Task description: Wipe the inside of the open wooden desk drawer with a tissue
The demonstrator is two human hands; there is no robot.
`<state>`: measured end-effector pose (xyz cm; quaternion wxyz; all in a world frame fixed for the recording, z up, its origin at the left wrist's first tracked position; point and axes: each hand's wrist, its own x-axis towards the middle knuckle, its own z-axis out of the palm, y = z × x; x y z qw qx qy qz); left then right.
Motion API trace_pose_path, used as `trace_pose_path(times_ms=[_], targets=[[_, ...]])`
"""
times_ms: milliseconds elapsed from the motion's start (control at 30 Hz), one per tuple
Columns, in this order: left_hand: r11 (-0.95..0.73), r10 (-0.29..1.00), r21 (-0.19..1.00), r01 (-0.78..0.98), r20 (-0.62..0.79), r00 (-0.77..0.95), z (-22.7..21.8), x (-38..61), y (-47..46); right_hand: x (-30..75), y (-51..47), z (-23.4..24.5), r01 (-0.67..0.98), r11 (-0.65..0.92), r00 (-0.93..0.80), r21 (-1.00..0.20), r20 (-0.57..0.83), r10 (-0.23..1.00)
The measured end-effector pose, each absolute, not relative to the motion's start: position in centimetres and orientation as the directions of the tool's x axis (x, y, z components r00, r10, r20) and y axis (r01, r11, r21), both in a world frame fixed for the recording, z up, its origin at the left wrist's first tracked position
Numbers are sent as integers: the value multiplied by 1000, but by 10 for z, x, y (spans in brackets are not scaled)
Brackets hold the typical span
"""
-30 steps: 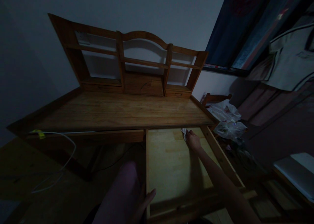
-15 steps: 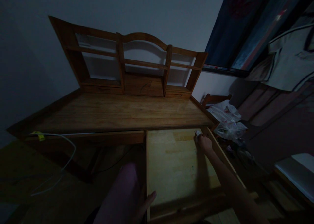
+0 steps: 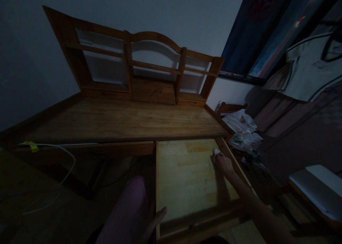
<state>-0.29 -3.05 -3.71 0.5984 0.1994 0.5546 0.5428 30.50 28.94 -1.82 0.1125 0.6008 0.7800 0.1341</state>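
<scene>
My right hand is closed on a small crumpled white tissue or cloth, too dim to tell which. It presses the white piece against the bottom of an open wooden drawer, near the back right corner. Small dark marks show on the drawer's pale bottom, left of my right forearm. At the drawer's left wall, near the front, my left hand rests with a finger stretched over the rim. Most of that hand lies in shadow.
The drawer belongs to a wooden desk with a shelf hutch at its back. A white cable hangs from the left front edge. Plastic bags lie on a chair at the right. My knee is left of the drawer.
My right hand has moved slightly toward me along the drawer bottom, with the white piece in it. My left hand stays at the left wall. The whole view has shifted a little.
</scene>
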Motion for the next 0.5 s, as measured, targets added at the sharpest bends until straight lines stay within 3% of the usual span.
trace_pose_path(times_ms=[500], targets=[[374,849,781,-500,-506,-155,-19,6,-44,197,263,-29,854,419,-450,308,36,892]])
